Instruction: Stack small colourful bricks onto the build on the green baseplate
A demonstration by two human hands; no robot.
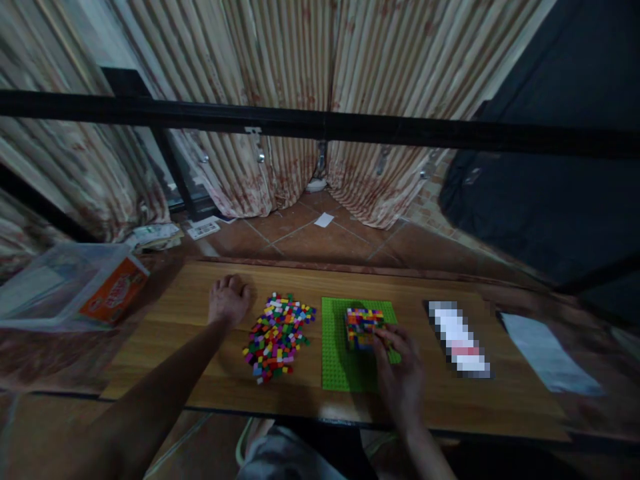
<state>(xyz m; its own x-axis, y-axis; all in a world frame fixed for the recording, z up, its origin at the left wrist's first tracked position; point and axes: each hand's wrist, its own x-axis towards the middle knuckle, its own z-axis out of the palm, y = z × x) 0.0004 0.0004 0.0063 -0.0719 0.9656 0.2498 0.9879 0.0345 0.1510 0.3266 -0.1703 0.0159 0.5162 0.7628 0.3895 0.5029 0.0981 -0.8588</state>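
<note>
A green baseplate [336, 353] lies on the wooden table [165, 347]. On it stands a small block of many-coloured bricks [363, 323]. My right hand [400, 373] rests on the plate with its fingertips pressed against the block's near right side. To the left of the plate lies a loose pile of coloured bricks [277, 337]. My left hand [229, 299] sits on the table just left of the pile, its fingers curled under into a loose fist; I cannot see anything in it.
A clear plastic box with an orange label [75, 287] stands at the table's left end. A blurred white object [459, 339] and a sheet of paper [547, 353] lie to the right. A black rail [320, 123] crosses in front of curtains.
</note>
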